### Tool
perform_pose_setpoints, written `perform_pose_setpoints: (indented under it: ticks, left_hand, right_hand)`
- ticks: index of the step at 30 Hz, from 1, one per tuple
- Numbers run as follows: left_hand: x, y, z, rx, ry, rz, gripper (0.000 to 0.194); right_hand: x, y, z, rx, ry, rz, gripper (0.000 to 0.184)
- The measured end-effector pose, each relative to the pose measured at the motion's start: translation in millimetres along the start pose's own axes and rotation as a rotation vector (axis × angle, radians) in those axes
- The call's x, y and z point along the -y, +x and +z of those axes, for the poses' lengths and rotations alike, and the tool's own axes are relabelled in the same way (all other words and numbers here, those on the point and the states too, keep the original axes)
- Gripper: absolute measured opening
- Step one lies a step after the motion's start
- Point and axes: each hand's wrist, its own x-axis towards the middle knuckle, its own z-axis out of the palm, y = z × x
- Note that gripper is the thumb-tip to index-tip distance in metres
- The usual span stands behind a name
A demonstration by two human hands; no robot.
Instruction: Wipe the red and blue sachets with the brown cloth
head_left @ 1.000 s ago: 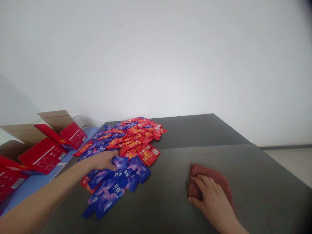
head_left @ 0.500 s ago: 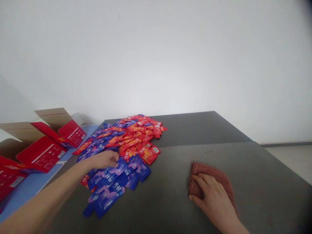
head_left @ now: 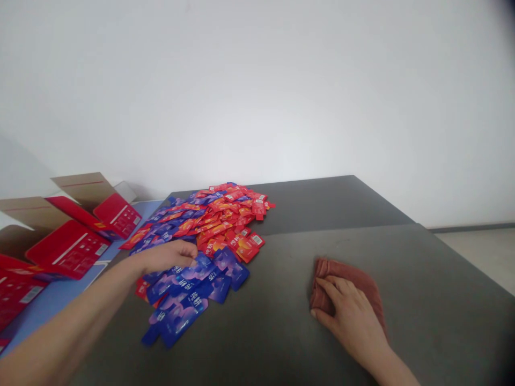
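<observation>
Blue packets [head_left: 179,316]: at near end of the pile, left part of desk [head_left: 273,332], loose and overlapping, mostly flat; bit of red packet peeks out from under their left side.
Right hand [head_left: 350,308]: on the cloth, thumb and fingers gripping its folded left edge; well apart from packets.
Brown cloth [head_left: 368,284]: folded, flat on desk, partly under right hand.
Left hand [head_left: 171,256]: over far edge of the blue packets, fingers curled in, tips at one packet's edge; can't tell if it's gripped.
Red packets [head_left: 247,249]: just beyond the blue ones, a few with barcodes up.
Mixed pile [head_left: 217,214]: red and blue heaped together, runs toward far edge of desk.
Cartons [head_left: 68,254]: red, flaps up, on blue surface [head_left: 52,305] left of desk; insides hidden, can't tell if filled.
Done: blue packets lie spread at near end, mostly one colour there; cartons are open.
Left: big pile beyond is loose and mixed; no packets seen in cartons; exact share can't be judged.
Wall [head_left: 281,96]: plain, pale, behind everything.
</observation>
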Motion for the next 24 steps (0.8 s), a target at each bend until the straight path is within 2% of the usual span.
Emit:
perform_pose_setpoints:
  ticks: [3,7,11,14,18,20,22,24]
  left_hand:
    - [-23.1,-10.6,1.4,0.017,-0.105,0.028,0.041]
    - [-76.2,-7.4,19.8,0.104,-0.095,0.105,0.038]
    - [-128.2,26.0,51.0,0.116,0.084,0.222,0.025]
    - [-152.5,60.3,80.3,0.154,0.147,0.278,0.018]
    - [-163.9,99.3,122.5,0.137,0.185,0.332,0.015]
    - [-162.4,110.6,139.4,0.106,0.177,0.333,0.017]
    - [-157.4,114.2,149.2,0.080,0.165,0.326,0.022]
    - [-150.2,110.6,150.1,0.071,0.149,0.321,0.025]
  right_hand:
    - [1.9,1.9,-2.3,0.014,0.012,0.000,0.053]
    - [9.3,5.9,-12.0,0.050,0.026,0.011,0.048]
    - [18.7,8.5,-25.6,0.090,0.062,0.028,0.042]
    - [20.8,5.9,-33.3,0.099,0.085,0.025,0.042]
    - [12.6,-4.6,-37.3,0.066,-0.010,-0.022,0.061]
    - [6.1,-10.7,-37.3,0.056,-0.092,0.019,0.074]
    - [-0.2,-14.7,-36.7,0.065,-0.139,0.096,0.079]
    - [-6.2,-14.7,-35.9,0.076,-0.147,0.138,0.071]
